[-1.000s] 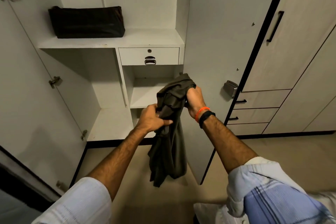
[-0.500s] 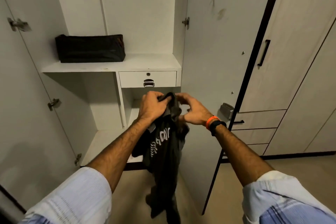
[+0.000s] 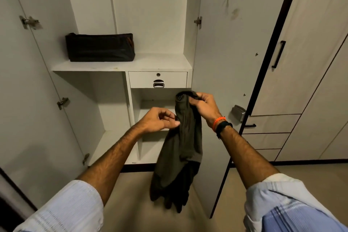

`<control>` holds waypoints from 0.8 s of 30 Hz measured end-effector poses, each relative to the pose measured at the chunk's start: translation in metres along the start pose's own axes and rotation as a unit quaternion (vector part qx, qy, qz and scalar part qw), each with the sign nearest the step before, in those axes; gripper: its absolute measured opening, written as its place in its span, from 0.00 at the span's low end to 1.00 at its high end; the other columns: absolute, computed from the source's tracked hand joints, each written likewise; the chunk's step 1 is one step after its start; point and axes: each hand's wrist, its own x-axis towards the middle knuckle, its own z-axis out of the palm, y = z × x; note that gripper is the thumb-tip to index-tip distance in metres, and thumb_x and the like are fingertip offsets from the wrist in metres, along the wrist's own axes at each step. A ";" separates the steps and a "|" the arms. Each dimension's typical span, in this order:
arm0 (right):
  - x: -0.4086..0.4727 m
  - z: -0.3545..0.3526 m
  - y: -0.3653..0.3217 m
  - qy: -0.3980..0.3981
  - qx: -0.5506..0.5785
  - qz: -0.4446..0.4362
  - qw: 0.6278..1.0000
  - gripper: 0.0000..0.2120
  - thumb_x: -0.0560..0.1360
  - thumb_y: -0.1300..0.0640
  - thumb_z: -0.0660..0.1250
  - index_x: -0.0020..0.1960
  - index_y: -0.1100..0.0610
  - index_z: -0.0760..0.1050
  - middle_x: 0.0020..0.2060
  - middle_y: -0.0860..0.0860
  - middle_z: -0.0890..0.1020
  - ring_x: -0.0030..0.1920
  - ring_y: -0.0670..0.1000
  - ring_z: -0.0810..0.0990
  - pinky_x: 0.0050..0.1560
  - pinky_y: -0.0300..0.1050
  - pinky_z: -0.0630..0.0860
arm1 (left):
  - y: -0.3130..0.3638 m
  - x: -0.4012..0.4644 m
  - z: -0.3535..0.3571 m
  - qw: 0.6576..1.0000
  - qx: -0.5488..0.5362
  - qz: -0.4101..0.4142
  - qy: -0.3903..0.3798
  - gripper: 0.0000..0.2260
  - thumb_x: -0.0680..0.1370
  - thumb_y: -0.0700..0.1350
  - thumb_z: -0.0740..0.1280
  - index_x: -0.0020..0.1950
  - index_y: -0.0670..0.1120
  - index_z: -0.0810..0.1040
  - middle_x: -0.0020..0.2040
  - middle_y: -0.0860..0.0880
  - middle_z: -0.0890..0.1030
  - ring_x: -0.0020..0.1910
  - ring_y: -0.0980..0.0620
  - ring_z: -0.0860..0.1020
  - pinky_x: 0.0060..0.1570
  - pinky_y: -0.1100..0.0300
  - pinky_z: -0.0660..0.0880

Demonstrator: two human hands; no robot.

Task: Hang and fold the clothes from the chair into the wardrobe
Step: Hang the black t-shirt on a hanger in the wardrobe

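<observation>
A dark olive garment point(image 3: 180, 149) hangs bunched in front of the open white wardrobe point(image 3: 120, 62). My right hand point(image 3: 204, 107) grips its top edge at about the height of the small inner shelf. My left hand point(image 3: 160, 119) is just left of the cloth, fingers loosely curled, thumb tip touching the fabric's side; it holds nothing that I can see. The garment's lower end dangles above the floor.
A black fabric box point(image 3: 99, 47) sits on the wardrobe's upper shelf. Below it is a small locked drawer point(image 3: 158, 79). The right wardrobe door point(image 3: 231, 52) stands open beside my right arm. A closed cupboard with drawers point(image 3: 271, 130) is further right.
My left hand let go of the garment's top and dropped lower left. My right hand now holds the top alone, and the garment's printed side has turned out of sight.
</observation>
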 end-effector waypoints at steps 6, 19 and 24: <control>0.003 -0.001 0.009 0.060 -0.035 0.014 0.998 0.07 0.76 0.56 0.71 0.42 0.58 0.82 0.35 0.51 0.83 0.36 0.48 0.80 0.39 0.44 0.79 | -0.006 -0.007 0.035 0.997 0.043 -0.012 0.064 0.21 0.65 0.57 0.80 0.51 0.47 0.82 0.46 0.52 0.84 0.45 0.56 0.81 0.46 0.63 0.77; -0.017 -0.022 0.032 0.036 -0.357 0.023 0.933 0.11 0.72 0.50 0.74 0.51 0.54 0.79 0.45 0.50 0.83 0.47 0.51 0.80 0.52 0.46 0.79 | -0.007 0.006 0.043 0.975 -0.019 0.006 0.221 0.08 0.81 0.43 0.64 0.56 0.46 0.81 0.47 0.50 0.82 0.46 0.53 0.79 0.39 0.65 0.71; -0.026 -0.004 0.028 -0.078 -0.298 -0.014 0.951 0.21 0.70 0.56 0.76 0.61 0.55 0.77 0.50 0.46 0.81 0.48 0.43 0.78 0.51 0.40 0.77 | 0.005 0.012 0.040 0.983 0.038 0.092 0.153 0.07 0.78 0.41 0.66 0.51 0.51 0.82 0.47 0.56 0.83 0.48 0.56 0.80 0.51 0.60 0.76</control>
